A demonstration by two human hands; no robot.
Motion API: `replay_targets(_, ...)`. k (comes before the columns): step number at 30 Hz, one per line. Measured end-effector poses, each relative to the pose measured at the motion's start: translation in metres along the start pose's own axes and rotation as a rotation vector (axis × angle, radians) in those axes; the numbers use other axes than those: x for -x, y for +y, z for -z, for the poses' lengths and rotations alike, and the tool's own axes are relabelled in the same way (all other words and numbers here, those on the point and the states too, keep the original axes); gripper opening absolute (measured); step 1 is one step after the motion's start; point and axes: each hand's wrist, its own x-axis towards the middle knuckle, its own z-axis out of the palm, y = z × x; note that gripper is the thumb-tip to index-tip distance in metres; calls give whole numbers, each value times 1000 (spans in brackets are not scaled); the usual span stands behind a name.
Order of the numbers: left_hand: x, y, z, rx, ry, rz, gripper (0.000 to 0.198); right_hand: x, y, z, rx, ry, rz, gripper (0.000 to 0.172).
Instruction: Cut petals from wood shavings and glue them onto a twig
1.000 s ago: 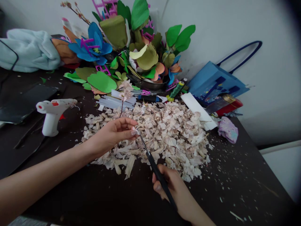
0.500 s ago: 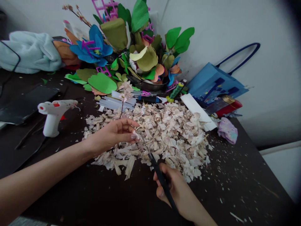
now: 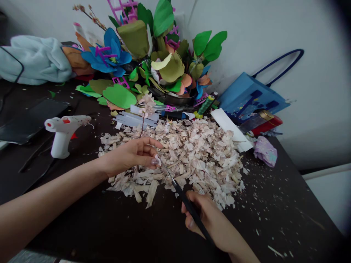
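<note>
One white scrap (image 3: 158, 160) sat pinched in the left grip (image 3: 133, 156), inward of the front edge of the desk (image 3: 109, 226); the right grip (image 3: 204, 215) grasped a black-handled tool (image 3: 188, 205), its tip touching or just beside the scrap. Steady holding, clear of that tip, seemed wisest.

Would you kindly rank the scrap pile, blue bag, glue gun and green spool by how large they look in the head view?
Largest to smallest:
Scrap pile
Blue bag
Glue gun
Green spool
</note>
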Motion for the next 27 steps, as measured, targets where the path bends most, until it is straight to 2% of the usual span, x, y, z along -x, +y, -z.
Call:
replay_targets(9, -1, 1, 4, 8, -19, 47, 39, 1, 0, 1, 8, -3, -25, 37)
replay_targets(27, -1, 4, 7, 19, -15, 144, 43, 1, -5, 3, 2, 15, -87, 25)
